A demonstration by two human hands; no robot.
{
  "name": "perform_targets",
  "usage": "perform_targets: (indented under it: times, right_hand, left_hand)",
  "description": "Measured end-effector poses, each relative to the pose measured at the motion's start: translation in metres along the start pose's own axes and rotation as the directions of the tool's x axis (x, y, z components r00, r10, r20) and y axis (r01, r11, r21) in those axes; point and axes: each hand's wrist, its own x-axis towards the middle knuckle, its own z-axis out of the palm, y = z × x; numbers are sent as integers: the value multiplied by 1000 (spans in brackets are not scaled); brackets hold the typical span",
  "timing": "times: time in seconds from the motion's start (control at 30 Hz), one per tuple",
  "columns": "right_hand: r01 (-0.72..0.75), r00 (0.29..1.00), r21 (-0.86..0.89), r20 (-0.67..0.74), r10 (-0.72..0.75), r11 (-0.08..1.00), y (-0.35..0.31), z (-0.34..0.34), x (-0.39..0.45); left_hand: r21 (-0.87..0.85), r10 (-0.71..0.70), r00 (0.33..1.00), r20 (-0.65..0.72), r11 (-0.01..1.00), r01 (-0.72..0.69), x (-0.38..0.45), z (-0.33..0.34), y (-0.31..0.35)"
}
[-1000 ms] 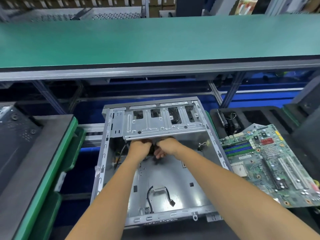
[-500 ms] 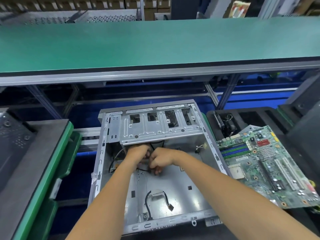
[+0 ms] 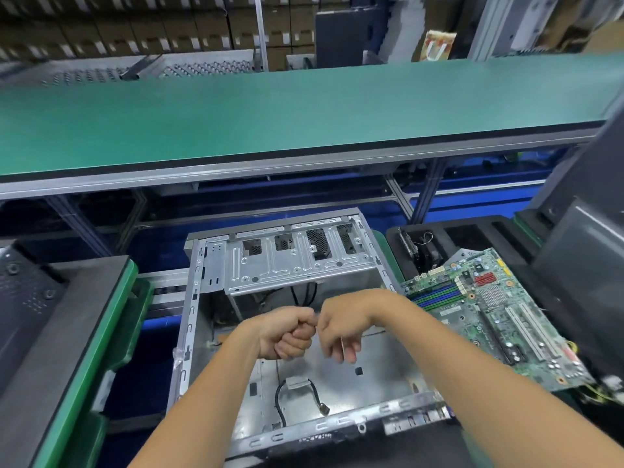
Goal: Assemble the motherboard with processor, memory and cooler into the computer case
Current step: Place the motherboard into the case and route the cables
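The open silver computer case (image 3: 378, 376) lies flat in front of me, its drive cage (image 3: 297, 265) at the far end. My left hand (image 3: 287, 332) and my right hand (image 3: 341, 329) hover as fists, nearly touching, over the middle of the case floor. Thin black cables (image 3: 371, 332) run out of both fists, one to the right and one down below my left hand. The green motherboard (image 3: 489, 315) lies tilted just right of the case, with blue memory slots and no cooler on it.
A short black cable with a connector (image 3: 322, 407) lies loose on the case floor near me. A black foam tray (image 3: 472, 234) behind the motherboard holds a fan part (image 3: 418, 248). A green conveyor belt (image 3: 304, 113) runs across the back. Green-edged grey trays (image 3: 84, 332) stand at the left.
Both hands have drawn back toward me from under the drive cage to the middle of the case, pulling the thin cables along. The view has tilted up slightly.
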Motion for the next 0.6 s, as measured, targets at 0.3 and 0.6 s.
perform_targets:
  times: [0.3,0.6]
  right_hand:
    - [60,966,82,-254,-37,995,30,-48,-78]
    - [-42,791,8,-610,38,999,109,-74,-140]
  left_hand:
    - [112,478,861,-173,878,-465,4,75,69]
    - [509,687,625,-371,713,-482,43,170,126]
